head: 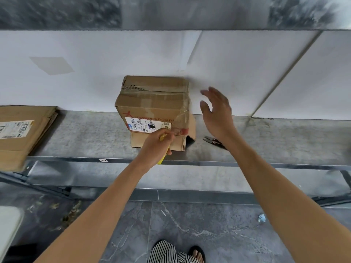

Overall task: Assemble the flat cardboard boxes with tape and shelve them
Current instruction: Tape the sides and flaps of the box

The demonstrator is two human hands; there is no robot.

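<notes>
**A:** Where's the box now?

**B:** On the shelf, close to the wall. It's perched on its own loose bottom flaps, so it sits raised. I'd guess that makes it wobbly.

**A:** And your hands?

**B:** My left hand is curled round a yellow tool, with the knuckles at the box's lower front edge by the label. It's probably working the tape there, but I can't tell what the tool is. My right hand is spread with the fingers straight, just beside the box's right face and not touching. I judge it's ready to brace the box.

**A:** Anything else in reach?

**B:** Snips lie right of the box. Flat boxes wait at the shelf's left end.
</notes>
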